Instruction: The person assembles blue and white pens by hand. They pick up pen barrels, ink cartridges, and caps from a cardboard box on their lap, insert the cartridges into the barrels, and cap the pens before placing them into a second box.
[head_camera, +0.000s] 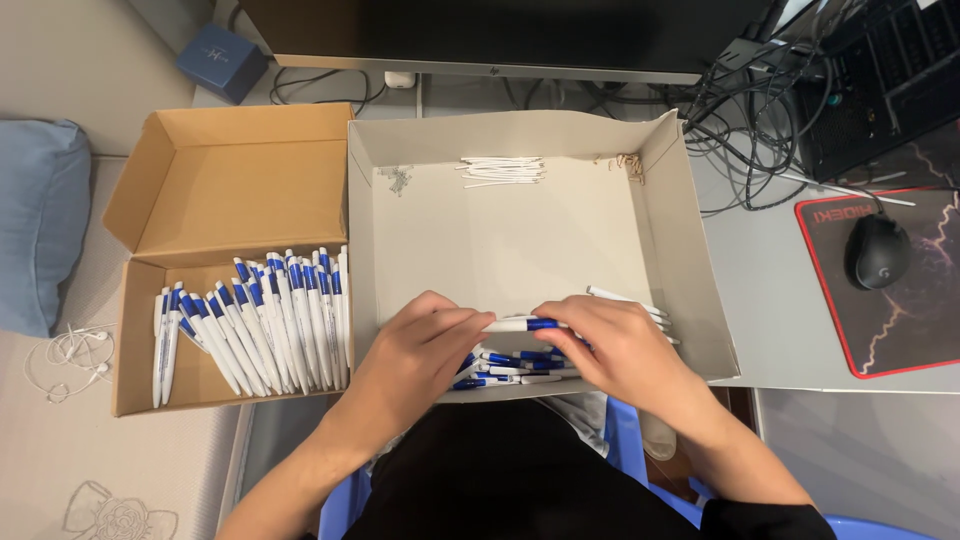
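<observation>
head view showed both hands (530, 350) pinching one white-and-blue pen (525, 324) over the grey box (690, 240); a slack pinch risked it slipping into the loose pens (500, 365).

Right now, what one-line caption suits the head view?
Both hands, left and right, hold a pen over the grey tray; pens fill the cardboard box.

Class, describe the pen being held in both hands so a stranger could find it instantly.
Start at the large white tray under the monitor. At its near edge, the left hand and right hand meet over a pile of pens. The pen is the one raised, spanning both hands.
</observation>
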